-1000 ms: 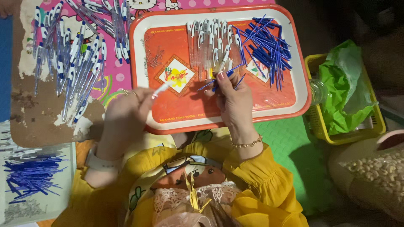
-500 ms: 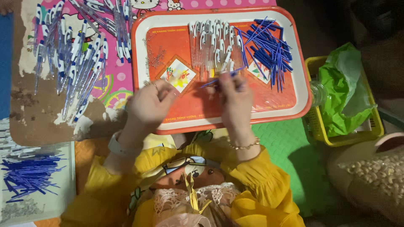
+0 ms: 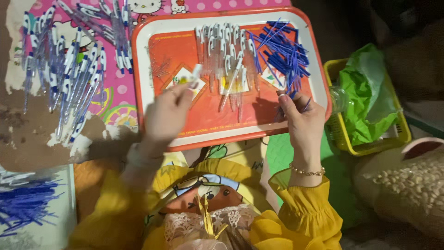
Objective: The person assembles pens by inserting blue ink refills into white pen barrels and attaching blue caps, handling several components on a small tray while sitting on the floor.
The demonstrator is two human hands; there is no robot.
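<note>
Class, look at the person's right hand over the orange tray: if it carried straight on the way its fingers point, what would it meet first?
The right hand points up the tray, so it would probably first meet the heap of blue pen refills just beyond its fingertips, though height above them is unclear.

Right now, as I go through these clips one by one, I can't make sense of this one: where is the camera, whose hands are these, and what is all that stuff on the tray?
There is no machine here. One camera on the person's head looks down at their own two hands and yellow sleeves. An orange plastic tray with a white rim lies in front of them. It carries a row of clear pen barrels with white clips and a heap of thin blue ink refills. The left hand pinches a clear pen barrel. The right hand holds a few blue refills at the heap's edge. More finished-looking pens lie on the pink mat to the left.
</note>
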